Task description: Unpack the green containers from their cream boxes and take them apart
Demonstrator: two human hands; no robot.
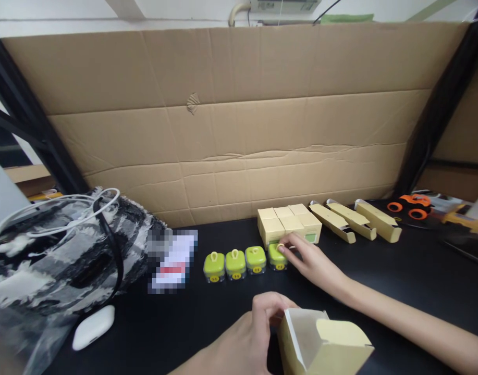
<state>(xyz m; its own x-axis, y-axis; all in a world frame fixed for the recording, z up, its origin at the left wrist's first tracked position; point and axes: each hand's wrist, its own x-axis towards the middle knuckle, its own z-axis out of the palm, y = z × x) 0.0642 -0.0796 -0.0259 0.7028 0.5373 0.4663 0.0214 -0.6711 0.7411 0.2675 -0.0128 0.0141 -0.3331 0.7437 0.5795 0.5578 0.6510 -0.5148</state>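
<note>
Black counter (pixel 152 333): right fingers (pixel 294 240) pinch the green tub (pixel 277 256) below them; left fingers (pixel 270 301), closed on a carton (pixel 334 351), best press lightly.

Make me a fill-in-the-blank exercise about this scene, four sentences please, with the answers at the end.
1. The left hand holds an open ____.
2. The right hand touches the green case farthest to the ____.
3. Counting that one, the green cases number ____.
4. The toy car is black and ____.

Missing words: box; right; four; orange.
</note>
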